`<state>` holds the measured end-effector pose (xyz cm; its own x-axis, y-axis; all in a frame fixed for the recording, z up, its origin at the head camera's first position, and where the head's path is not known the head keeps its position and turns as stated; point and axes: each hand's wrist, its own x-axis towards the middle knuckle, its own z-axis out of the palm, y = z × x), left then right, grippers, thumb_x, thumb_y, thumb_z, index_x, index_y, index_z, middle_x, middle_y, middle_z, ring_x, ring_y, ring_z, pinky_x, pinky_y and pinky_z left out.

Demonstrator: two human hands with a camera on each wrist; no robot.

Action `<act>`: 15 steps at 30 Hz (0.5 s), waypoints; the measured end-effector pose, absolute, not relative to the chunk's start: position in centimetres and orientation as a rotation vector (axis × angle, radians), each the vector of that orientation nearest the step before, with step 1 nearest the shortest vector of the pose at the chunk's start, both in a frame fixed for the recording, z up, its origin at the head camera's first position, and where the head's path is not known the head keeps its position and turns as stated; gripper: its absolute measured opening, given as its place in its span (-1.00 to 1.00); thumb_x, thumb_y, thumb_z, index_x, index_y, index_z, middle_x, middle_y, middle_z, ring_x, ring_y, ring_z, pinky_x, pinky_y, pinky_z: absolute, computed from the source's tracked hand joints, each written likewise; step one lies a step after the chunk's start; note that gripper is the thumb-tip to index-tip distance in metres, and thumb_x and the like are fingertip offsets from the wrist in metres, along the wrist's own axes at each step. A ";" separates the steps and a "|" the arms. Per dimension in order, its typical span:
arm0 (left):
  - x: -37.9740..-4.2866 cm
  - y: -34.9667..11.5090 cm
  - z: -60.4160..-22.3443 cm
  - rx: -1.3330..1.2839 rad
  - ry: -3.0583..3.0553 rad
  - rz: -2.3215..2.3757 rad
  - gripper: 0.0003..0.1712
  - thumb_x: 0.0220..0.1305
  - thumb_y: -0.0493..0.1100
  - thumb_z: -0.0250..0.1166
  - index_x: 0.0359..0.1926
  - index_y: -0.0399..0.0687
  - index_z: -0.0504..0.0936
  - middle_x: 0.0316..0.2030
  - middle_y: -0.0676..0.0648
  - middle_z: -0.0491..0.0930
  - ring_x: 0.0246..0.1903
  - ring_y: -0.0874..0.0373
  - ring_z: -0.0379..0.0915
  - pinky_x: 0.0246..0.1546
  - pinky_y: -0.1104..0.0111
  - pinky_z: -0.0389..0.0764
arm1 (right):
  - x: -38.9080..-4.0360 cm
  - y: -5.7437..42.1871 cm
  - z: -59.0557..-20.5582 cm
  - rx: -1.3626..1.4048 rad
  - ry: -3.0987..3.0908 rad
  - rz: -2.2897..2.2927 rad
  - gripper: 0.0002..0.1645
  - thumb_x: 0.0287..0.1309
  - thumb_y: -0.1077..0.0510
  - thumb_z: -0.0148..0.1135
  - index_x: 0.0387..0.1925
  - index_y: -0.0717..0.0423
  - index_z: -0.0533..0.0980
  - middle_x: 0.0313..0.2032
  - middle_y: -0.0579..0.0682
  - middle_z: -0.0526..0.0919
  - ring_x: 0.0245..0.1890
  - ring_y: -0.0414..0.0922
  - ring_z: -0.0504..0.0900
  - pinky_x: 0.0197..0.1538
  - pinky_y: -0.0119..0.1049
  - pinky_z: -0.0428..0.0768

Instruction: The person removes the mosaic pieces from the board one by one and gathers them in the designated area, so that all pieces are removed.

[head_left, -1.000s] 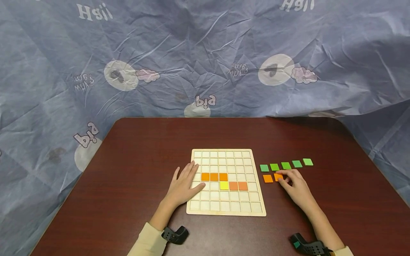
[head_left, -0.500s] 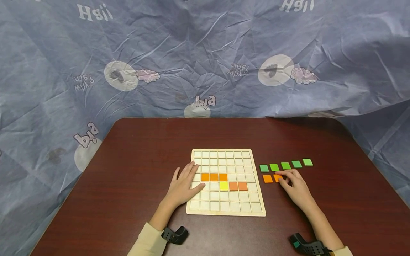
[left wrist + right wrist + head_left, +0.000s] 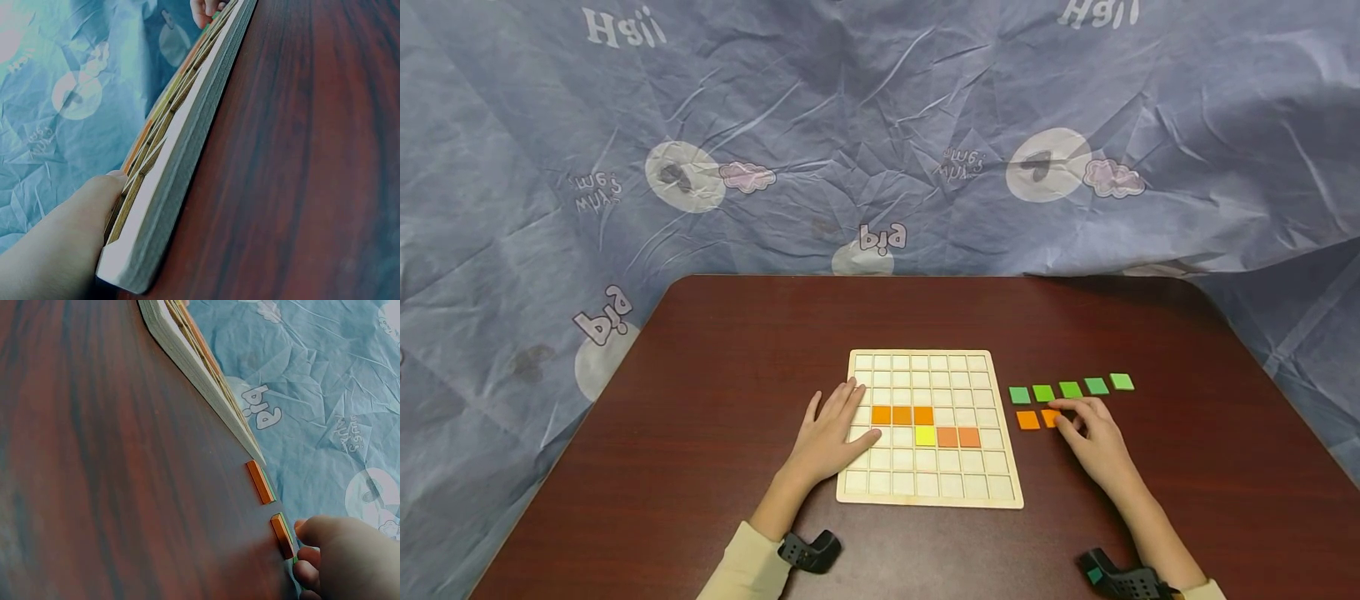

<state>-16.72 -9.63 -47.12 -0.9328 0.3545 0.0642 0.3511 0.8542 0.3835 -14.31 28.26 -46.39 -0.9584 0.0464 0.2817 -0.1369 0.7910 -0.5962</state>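
Observation:
My left hand [image 3: 831, 437] rests on the left edge of a wooden grid board [image 3: 928, 497], fingers spread, thumb lying over the squares. On the board sit a row of three orange tiles [image 3: 902, 415], a yellow tile [image 3: 925, 436] and two paler orange tiles [image 3: 958, 437]. To the right of the board, my right hand [image 3: 1093, 437] holds thumb and index finger at the edges of an orange tile [image 3: 1049, 418] lying flat on the table. A second orange tile [image 3: 1027, 420] lies just left of it. The right wrist view shows the thumb beside the gripped tile [image 3: 282, 536].
Several green tiles [image 3: 1070, 389] form a row behind the orange pair. The dark red table [image 3: 760, 333] backs onto a blue printed cloth [image 3: 880, 125]. Black devices sit on the left wrist [image 3: 810, 552] and right wrist [image 3: 1123, 577].
My right hand has shifted very slightly to the right at the orange tile, covering a bit more of it. My left hand and the board have stayed put.

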 end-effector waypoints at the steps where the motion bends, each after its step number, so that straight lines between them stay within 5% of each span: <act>1: -16.7 -9.6 -47.1 0.575 3.016 0.622 -0.12 0.19 0.39 -0.11 0.41 0.08 -0.03 0.42 0.04 -0.09 0.40 0.15 -0.14 0.36 0.03 -0.28 | -14.3 28.2 -46.4 0.068 -2.686 0.926 -0.76 0.15 0.21 0.12 -0.13 0.14 0.55 -0.26 0.03 0.39 -0.50 -0.40 0.20 -0.44 -0.45 0.19; 15: -16.9 -9.6 -47.1 0.569 3.017 0.618 -0.12 0.19 0.39 -0.10 0.41 0.08 -0.02 0.42 0.03 -0.06 0.40 0.15 -0.13 0.36 0.03 -0.28 | -13.8 25.9 -44.7 0.087 -2.532 0.830 -0.83 0.12 0.23 0.15 -0.23 0.08 0.59 -0.28 -0.06 0.47 -0.48 -0.41 0.18 -0.49 -0.44 0.17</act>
<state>-16.85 -9.64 -47.13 -0.9338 0.3522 0.0626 0.3484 0.8559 0.3821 -13.83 25.93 -44.69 -0.8869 0.0840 0.4542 -0.2013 0.8148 -0.5436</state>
